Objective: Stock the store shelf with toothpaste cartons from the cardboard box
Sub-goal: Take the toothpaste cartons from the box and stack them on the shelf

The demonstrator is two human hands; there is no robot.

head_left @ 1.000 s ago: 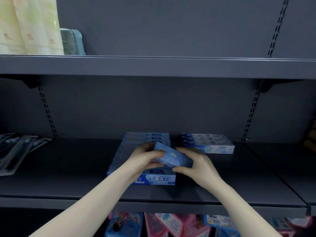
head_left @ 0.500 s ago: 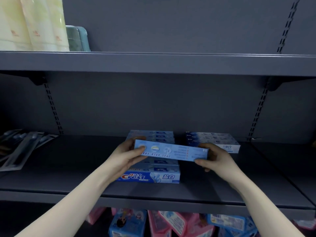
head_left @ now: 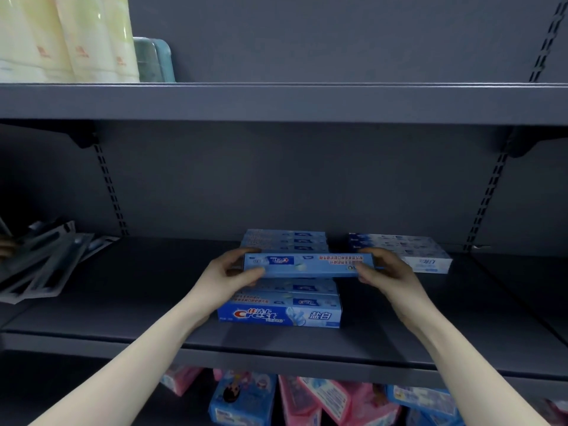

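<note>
A blue toothpaste carton [head_left: 310, 265] is held level, lengthwise across the view, just above a row of several blue Crest cartons [head_left: 279, 312] lying on the middle shelf [head_left: 147, 302]. My left hand [head_left: 229, 273] grips its left end and my right hand [head_left: 388, 272] grips its right end. A second group of white-and-blue cartons [head_left: 408, 250] lies to the right of the row. The cardboard box is out of view.
Dark flat packets [head_left: 46, 265] are piled at the shelf's left end. Pale yellow packages [head_left: 67, 38] and a teal item [head_left: 153, 59] stand on the upper shelf. Pink and blue packs [head_left: 307, 398] fill the shelf below. Slotted uprights [head_left: 485, 207] flank the bay.
The carton turned from a tilt to level and lengthwise. Both hands slid apart to its ends and carried it a little further back over the row.
</note>
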